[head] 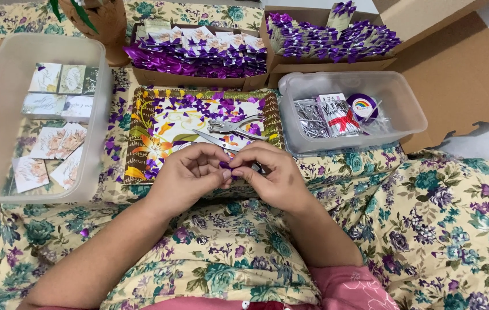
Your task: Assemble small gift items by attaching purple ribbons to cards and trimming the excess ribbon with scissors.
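Both hands, left (190,175) and right (273,178), fingertips pinched on apparently a small purple ribbon piece (225,166) between them.

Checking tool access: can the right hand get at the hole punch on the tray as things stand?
Probably yes. The hole punch lies uncovered on the tray just beyond the right hand, but both hands are pinching a small purple piece.
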